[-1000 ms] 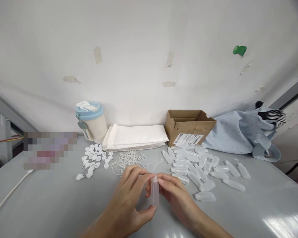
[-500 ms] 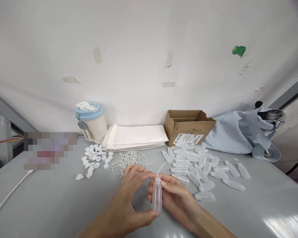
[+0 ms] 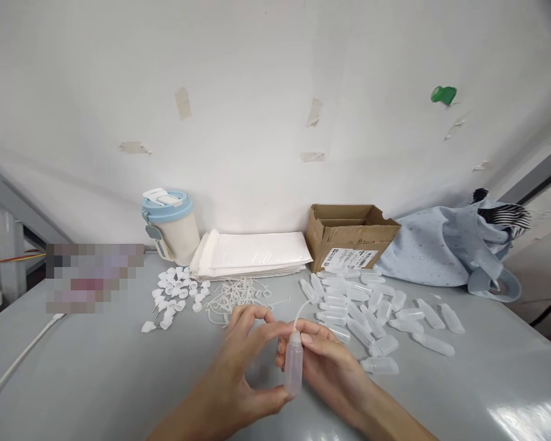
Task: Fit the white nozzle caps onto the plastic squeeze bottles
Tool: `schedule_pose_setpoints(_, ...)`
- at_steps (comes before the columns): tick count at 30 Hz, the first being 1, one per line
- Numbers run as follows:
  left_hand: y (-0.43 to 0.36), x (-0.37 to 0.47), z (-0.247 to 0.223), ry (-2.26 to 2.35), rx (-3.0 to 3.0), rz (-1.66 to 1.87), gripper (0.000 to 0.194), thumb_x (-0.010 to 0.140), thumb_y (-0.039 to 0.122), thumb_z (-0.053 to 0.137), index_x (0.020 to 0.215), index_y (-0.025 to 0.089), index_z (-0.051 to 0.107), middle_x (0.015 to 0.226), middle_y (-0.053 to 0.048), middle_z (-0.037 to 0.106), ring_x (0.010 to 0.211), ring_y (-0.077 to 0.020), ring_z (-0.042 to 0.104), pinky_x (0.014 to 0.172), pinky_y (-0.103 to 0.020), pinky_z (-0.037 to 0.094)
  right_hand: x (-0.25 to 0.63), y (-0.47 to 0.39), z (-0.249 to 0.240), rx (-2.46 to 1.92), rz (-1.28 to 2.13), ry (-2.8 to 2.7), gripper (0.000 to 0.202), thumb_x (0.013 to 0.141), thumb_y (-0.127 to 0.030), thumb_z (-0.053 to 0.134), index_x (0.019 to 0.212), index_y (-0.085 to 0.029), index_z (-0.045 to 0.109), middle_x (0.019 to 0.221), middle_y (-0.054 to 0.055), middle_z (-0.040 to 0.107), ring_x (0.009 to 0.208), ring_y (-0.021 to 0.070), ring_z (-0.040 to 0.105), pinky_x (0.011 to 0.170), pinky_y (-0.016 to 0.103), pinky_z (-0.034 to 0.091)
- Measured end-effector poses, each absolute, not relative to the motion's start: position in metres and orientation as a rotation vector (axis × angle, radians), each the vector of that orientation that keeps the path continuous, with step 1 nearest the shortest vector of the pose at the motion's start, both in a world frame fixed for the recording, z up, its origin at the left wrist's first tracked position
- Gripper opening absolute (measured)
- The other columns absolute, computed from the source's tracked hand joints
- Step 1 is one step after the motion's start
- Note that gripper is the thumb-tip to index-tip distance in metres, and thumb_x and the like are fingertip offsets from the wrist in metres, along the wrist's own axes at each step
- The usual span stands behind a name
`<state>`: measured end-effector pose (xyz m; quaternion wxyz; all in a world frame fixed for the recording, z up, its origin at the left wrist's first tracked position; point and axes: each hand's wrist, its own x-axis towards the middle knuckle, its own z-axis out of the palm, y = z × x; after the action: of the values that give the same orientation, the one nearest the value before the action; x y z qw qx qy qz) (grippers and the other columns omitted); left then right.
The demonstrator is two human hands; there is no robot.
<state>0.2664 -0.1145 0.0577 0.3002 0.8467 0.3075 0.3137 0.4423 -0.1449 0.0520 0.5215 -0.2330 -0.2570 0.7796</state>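
A small translucent plastic squeeze bottle (image 3: 294,369) stands nearly upright between my two hands, low in the middle of the view. From its neck a thin curved tube (image 3: 300,311) sticks up. My left hand (image 3: 243,361) grips the bottle, thumb at its base and index finger at its neck. My right hand (image 3: 324,358) pinches the neck from the right, its other fingers partly hidden behind the bottle. Beyond my hands lie a tangle of thin white tubes (image 3: 239,297), a group of white caps (image 3: 177,288) and many similar bottles (image 3: 358,306).
Along the wall stand a cup with a blue lid (image 3: 172,226), a stack of white padded envelopes (image 3: 257,251), an open cardboard box (image 3: 353,239) and a light blue bag (image 3: 431,245). A white cable (image 3: 22,361) crosses the grey table (image 3: 96,380) at left; a blurred patch hides something behind it.
The whole view has shifted very slightly. The bottle and both hands sit a touch further right, with the grip on the bottle unchanged.
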Motion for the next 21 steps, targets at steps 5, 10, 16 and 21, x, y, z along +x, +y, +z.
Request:
schedule_pose_setpoints(5, -0.116, 0.268, 0.062, 0.809, 2.298, 0.812, 0.064, 0.065, 0.006, 0.061, 0.121, 0.032, 0.042, 0.111, -0.004, 0.045, 0.110, -0.0263, 0.040, 0.093, -0.044, 0.042, 0.441, -0.146, 0.052, -0.604, 1.850, -0.593, 0.012, 0.077, -0.022, 0.070, 0.084, -0.013, 0.070, 0.078, 0.005, 0.069, 0.075, 0.0158, 0.062, 0.077, 0.029, 0.044)
schedule_pose_setpoints(10, -0.119, 0.269, 0.064, 0.784, 2.438, 0.802, 0.069, 0.064, 0.004, 0.056, 0.125, 0.029, 0.036, 0.112, -0.007, 0.044, 0.108, -0.0273, 0.041, 0.092, -0.046, 0.042, 0.441, -0.145, 0.054, -0.814, 1.751, -0.692, 0.012, 0.075, -0.025, 0.073, 0.078, -0.014, 0.069, 0.071, 0.002, 0.066, 0.070, 0.0136, 0.057, 0.071, 0.025, 0.040)
schedule_pose_setpoints(16, -0.118, 0.268, 0.054, 0.838, 2.570, 0.770, 0.061, 0.066, 0.006, 0.056, 0.123, 0.021, 0.040, 0.117, -0.011, 0.045, 0.112, -0.0307, 0.038, 0.094, -0.050, 0.039, 0.438, -0.145, 0.058, -1.100, 1.560, -0.769, 0.019, 0.069, -0.031, 0.079, 0.068, -0.017, 0.066, 0.067, -0.003, 0.059, 0.069, 0.0122, 0.048, 0.069, 0.023, 0.035)
schedule_pose_setpoints(21, -0.115, 0.269, 0.058, 0.827, 2.596, 0.740, 0.050, 0.070, 0.013, 0.065, 0.116, 0.020, 0.045, 0.109, -0.009, 0.054, 0.102, -0.0288, 0.047, 0.085, -0.046, 0.045, 0.434, -0.145, 0.057, -1.167, 1.479, -0.788, 0.024, 0.064, -0.035, 0.082, 0.066, -0.017, 0.066, 0.065, -0.002, 0.061, 0.067, 0.0129, 0.049, 0.068, 0.023, 0.036)
